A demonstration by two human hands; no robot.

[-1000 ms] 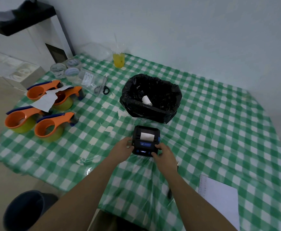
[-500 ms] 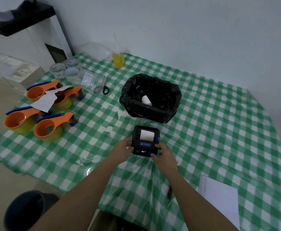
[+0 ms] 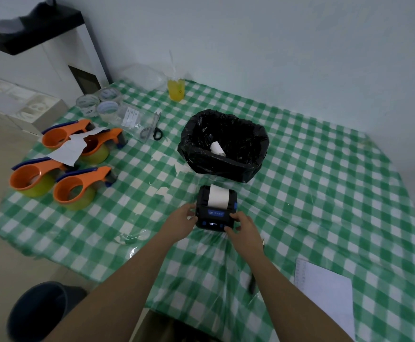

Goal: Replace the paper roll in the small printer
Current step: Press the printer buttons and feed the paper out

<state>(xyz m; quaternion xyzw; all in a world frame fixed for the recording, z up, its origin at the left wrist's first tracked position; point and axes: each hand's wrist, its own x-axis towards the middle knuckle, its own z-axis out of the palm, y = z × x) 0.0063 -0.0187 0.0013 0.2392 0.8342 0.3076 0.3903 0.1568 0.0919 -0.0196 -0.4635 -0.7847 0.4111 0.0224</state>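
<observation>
1. My left hand [image 3: 180, 219] and right hand [image 3: 244, 225] close around the small printer [image 3: 216, 211], fingers [image 3: 228, 228] curled onto its two near corners, thumbs pressed to its sides. Both grip the case and nothing else.
2. Between my fingers the printer sits flat on the tabletop [image 3: 324, 193]. It looks like a stiff plastic block, compact and probably light enough to skid, so I judge the side walls the right hold.
3. Just beyond my fingertips a strip of white paper [image 3: 218, 196] stands out of the slot. It is thin and soft, likely to tear or crease, so it should be taken by its free edge only.
4. Further out from my fingers stands a black-lined bin [image 3: 223, 144] with a small white roll [image 3: 217, 148] inside.
5. Far off my left hand lie orange tape dispensers [image 3: 78, 186].
</observation>
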